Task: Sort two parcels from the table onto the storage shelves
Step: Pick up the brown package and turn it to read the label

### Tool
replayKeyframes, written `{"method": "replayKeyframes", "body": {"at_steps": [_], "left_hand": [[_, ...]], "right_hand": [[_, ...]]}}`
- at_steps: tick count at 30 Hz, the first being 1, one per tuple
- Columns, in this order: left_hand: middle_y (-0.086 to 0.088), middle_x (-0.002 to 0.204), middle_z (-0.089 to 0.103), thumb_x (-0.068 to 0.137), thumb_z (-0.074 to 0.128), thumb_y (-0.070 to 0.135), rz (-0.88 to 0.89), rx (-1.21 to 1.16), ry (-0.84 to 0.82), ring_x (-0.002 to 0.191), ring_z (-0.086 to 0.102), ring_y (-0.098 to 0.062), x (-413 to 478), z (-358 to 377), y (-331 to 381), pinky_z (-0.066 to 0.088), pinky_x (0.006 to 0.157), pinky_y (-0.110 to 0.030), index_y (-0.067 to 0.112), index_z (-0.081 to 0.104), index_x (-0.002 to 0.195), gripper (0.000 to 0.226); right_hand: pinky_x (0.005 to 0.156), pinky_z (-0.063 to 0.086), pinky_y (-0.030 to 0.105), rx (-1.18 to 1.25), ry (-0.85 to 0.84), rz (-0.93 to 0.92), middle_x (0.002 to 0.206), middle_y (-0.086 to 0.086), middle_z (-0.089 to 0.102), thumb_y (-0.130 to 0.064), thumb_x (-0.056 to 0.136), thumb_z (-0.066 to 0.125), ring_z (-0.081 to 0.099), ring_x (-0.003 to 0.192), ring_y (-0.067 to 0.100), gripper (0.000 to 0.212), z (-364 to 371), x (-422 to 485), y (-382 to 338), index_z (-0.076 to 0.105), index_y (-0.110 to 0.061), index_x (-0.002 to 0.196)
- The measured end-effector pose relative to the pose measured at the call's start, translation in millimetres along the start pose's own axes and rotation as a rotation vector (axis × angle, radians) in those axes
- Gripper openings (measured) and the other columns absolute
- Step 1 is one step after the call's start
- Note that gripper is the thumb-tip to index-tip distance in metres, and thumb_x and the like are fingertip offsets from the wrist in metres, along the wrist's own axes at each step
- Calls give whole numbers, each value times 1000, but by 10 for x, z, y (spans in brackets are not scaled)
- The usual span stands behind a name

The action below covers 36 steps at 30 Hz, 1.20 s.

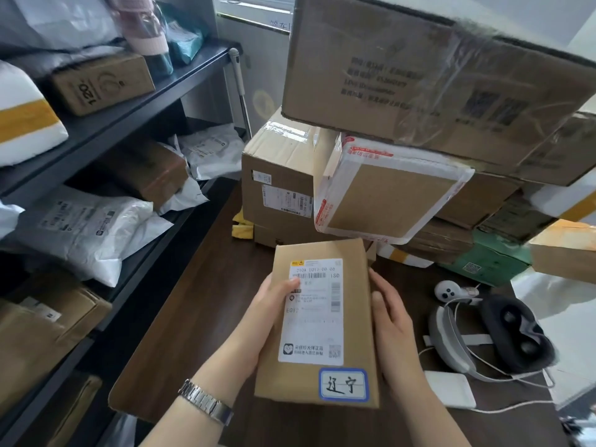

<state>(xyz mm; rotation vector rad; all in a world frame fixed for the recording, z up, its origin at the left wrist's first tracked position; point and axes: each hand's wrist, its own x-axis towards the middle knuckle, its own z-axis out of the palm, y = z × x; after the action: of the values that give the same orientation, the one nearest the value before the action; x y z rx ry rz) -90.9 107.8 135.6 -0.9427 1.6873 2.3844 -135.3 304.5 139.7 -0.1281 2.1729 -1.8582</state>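
A small brown parcel [319, 321] is held low in the middle of the frame, above the dark table [200, 317]. It is gripped by the left hand [258, 321] and the right hand [393, 330], fingers curled around its sides.

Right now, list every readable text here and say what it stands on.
"辽宁": handwritten on the blue-bordered sticker of the small brown cardboard parcel.
"210A E012 00 06", "E012": its white shipping label; finer print is blurred.
"120": brown cardboard box on the upper shelf.
Print on the large top carton: too blurred.
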Motion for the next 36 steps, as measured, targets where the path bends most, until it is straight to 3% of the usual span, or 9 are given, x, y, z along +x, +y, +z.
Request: {"method": "replayKeyframes", "body": {"at_steps": [3, 5, 8, 12, 16, 21, 29, 34, 36], "left_hand": [[5, 61, 78, 99, 46, 12, 26, -26, 11, 51, 75, -9, -15, -23, 28, 54, 43, -20, 2, 54, 121, 26], [5, 70, 80, 97, 51, 18, 41, -16, 57, 56, 76, -8, -73, 1, 102, 55, 45, -21, 10, 54, 125, 29], [0, 105, 71, 90, 62, 30, 79, -10, 167, 82, 75, -15, -231, 15, 145, 56, 59, -26, 28, 40, 130, 46], [2, 115, 63, 89, 63, 36, 134, -33, 191, 97, 68, -19, -445, 15, 188, 55, 73, -33, 40, 24, 138, 62], [8, 111, 67, 92, 59, 35, 204, -16, 183, 91, 70, -12, -575, -48, 248, 55, 62, -23, 43, 27, 139, 58], [9, 115, 69, 92, 60, 29, 347, -57, 190, 92, 75, -9, -785, -205, 321, 58, 66, -22, 42, 32, 141, 58], [5, 131, 63, 88, 64, 23, 653, -68, 265, 113, 67, -15, -1146, -477, 490, 57, 87, -33, 46, 39, 133, 57], [2, 134, 59, 92, 60, 12, 798, -27, 340, 115, 64, -16, -1475, -571, 612, 58, 80, -20, 46, 40, 125, 52], [3, 133, 59, 92, 60, 12, 831, -18, 385, 112, 66, -14, -1664, -611, 631, 57, 75, -19, 46, 40, 126, 52]], "right_hand": [[114, 39, 44, 6, -120, 49, 153, -13, 50, -65, 94, 46, 50, 138, 9, 54, 111, 75, -22, 45, -48, 145], [112, 40, 48, 66, -212, 134, 156, -8, 48, -76, 85, 48, 53, 136, 13, 63, 176, 129, 9, 39, -57, 144], [115, 38, 52, 195, -355, 171, 155, -7, 49, -82, 77, 55, 53, 138, 18, 88, 208, 107, -25, 29, -47, 153], [97, 56, 41, 247, -397, 141, 146, -12, 55, -62, 80, 61, 67, 120, 11, 83, 272, 110, -115, 22, -52, 153], [87, 58, 36, 262, -396, 113, 140, -12, 60, -47, 84, 58, 72, 110, 10, 76, 377, 56, -183, 23, -53, 151], [79, 61, 29, 324, -409, 26, 132, -13, 68, -39, 87, 57, 72, 111, 12, 65, 535, -55, -346, 34, -53, 145], [82, 59, 25, 377, -490, -168, 132, -14, 64, -25, 88, 51, 70, 111, 5, 62, 853, -237, -736, 34, -45, 145], [84, 58, 27, 406, -536, -230, 140, -7, 59, -24, 88, 47, 69, 114, 6, 59, 1036, -413, -950, 37, -46, 142], [92, 58, 36, 409, -586, -246, 145, -4, 57, -27, 89, 45, 65, 122, 11, 62, 1085, -547, -1030, 34, -45, 148]]}}
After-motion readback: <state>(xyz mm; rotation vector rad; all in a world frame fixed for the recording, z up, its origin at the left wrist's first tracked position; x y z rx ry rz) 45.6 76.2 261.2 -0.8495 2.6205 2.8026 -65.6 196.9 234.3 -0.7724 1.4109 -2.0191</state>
